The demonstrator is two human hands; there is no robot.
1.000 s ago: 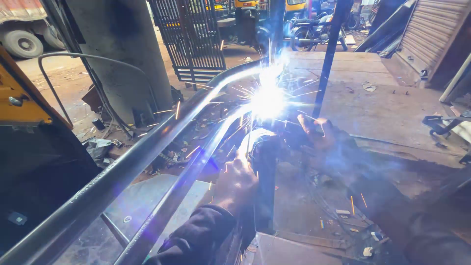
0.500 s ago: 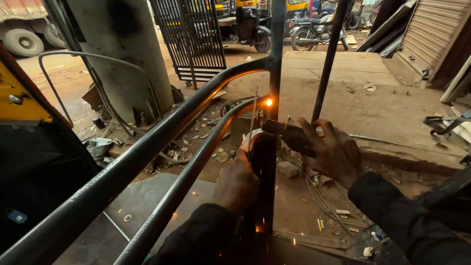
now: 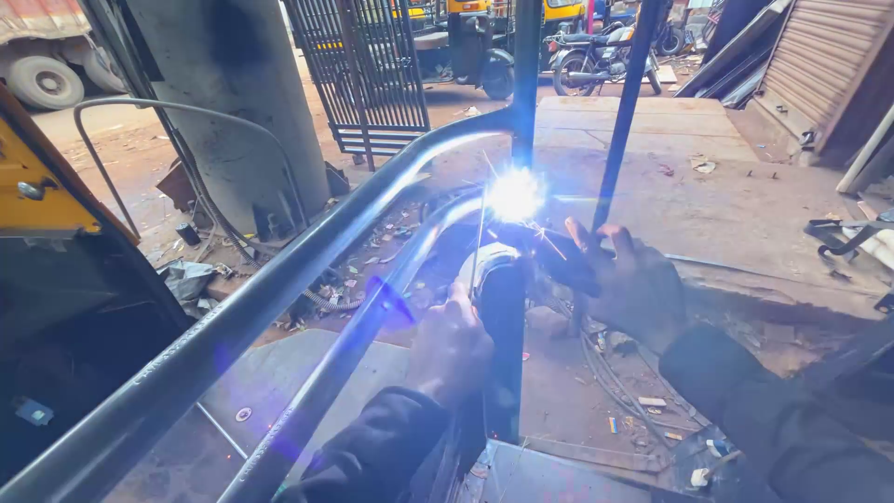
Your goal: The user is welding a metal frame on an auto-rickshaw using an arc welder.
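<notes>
My right hand (image 3: 635,287), dark with grime, grips a black welding electrode holder (image 3: 557,253) whose tip meets a bright white-blue arc (image 3: 514,194). The arc burns where a vertical dark steel post (image 3: 524,84) joins a curved grey tube (image 3: 279,289). My left hand (image 3: 451,346) is closed around the lower part of the upright post (image 3: 507,373), just below a rounded pale tube end (image 3: 492,265). A second, thinner curved tube (image 3: 363,326) runs under the left hand. Both sleeves are dark.
A yellow vehicle body (image 3: 37,196) stands at the left. Ahead are a concrete pillar (image 3: 242,102), a black metal grille (image 3: 363,74), parked motorcycles (image 3: 596,51) and a second slanted pole (image 3: 626,102). Scrap and cables (image 3: 615,373) litter the ground.
The arc blazed a second ago, died to a small orange glow half a second ago, and is lit again now. Both hands have hardly moved.
</notes>
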